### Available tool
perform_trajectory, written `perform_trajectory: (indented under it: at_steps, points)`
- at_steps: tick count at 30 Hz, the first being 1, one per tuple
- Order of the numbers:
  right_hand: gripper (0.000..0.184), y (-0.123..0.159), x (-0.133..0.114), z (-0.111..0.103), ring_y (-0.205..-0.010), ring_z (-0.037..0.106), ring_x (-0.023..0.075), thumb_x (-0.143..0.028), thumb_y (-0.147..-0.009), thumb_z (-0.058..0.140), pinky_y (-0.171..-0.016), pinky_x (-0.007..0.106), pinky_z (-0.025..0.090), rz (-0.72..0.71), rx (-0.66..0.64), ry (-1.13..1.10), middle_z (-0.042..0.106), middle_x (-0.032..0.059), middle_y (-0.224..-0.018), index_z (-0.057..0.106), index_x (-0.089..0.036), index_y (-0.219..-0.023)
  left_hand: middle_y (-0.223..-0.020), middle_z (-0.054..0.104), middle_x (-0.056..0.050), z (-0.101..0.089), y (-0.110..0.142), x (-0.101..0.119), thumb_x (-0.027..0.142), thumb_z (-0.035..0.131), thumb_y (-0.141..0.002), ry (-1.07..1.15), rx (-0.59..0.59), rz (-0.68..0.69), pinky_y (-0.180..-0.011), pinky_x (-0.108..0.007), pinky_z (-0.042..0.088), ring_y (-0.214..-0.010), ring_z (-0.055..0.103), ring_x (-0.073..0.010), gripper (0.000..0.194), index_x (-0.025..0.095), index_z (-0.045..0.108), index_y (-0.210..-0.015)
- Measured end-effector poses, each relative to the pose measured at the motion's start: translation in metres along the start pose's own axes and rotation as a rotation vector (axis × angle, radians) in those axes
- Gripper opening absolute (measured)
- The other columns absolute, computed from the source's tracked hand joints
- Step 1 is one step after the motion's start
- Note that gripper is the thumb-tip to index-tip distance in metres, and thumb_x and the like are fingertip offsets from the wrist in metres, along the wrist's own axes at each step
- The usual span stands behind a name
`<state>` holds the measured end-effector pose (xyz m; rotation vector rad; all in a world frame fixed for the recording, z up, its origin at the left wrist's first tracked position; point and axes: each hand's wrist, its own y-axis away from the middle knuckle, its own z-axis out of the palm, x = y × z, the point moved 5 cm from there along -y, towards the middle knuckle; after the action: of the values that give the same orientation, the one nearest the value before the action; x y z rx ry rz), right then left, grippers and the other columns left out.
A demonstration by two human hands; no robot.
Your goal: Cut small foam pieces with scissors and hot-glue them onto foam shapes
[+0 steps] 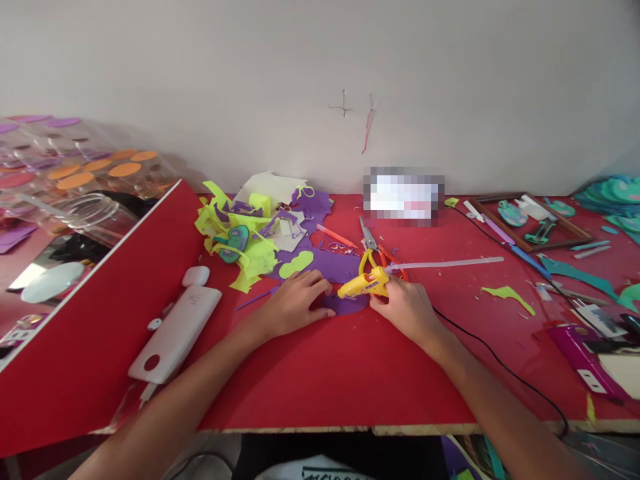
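My right hand (406,305) grips a yellow hot glue gun (364,285), its nozzle pointing left and a clear glue stick (445,264) sticking out behind it. The nozzle sits over a small purple foam piece (347,305) on the red table (320,373). My left hand (295,301) lies on the table with its fingers curled, pressing the left side of that purple piece. A black cord (500,363) runs from the gun towards the table's front right edge.
A heap of yellow-green and purple foam scraps (260,230) lies behind the hands. Scissors with orange and yellow handles (376,250) lie behind the gun. A white power bank (175,330) sits at left. A wooden frame (530,223), teal cutouts and a purple tool (583,357) are at right.
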<state>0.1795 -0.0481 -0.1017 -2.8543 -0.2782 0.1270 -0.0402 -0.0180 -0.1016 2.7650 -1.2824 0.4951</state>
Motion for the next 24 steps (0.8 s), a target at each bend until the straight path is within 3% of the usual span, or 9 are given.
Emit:
perform_trajectory:
  at_steps: [7,15,24]
  points:
    - [0.017,0.0,0.002,0.0,-0.056,0.064,0.021,-0.026,-0.085,0.058,-0.054,0.029,0.035,0.001,-0.013,-0.06,0.068,0.0051,-0.063,0.069,-0.018,-0.094,-0.109,0.064,-0.008,-0.002,0.0,-0.002,0.051,0.065,-0.095,0.02,-0.002,0.001,-0.085,-0.036,0.045,-0.1,0.06,-0.0246,0.035,0.02,0.063,-0.111]
    - [0.017,0.001,0.009,-0.001,-0.055,0.062,0.0202,-0.023,-0.085,0.054,-0.054,0.028,0.034,-0.032,-0.037,-0.081,0.067,0.005,-0.063,0.068,-0.018,-0.093,-0.108,0.063,-0.007,-0.002,0.001,-0.003,0.051,0.066,-0.094,0.024,0.0,-0.005,-0.082,-0.034,0.044,-0.098,0.059,-0.024,0.034,0.02,0.063,-0.109]
    - [0.009,-0.001,0.02,-0.004,-0.05,0.058,0.019,-0.018,-0.079,0.053,-0.053,0.03,0.028,-0.073,-0.094,-0.001,0.065,0.0041,-0.059,0.059,-0.021,-0.073,-0.11,0.064,-0.007,-0.003,0.001,-0.003,0.05,0.067,-0.093,0.014,-0.015,-0.016,-0.085,-0.036,0.045,-0.101,0.06,-0.0251,0.034,0.02,0.063,-0.11]
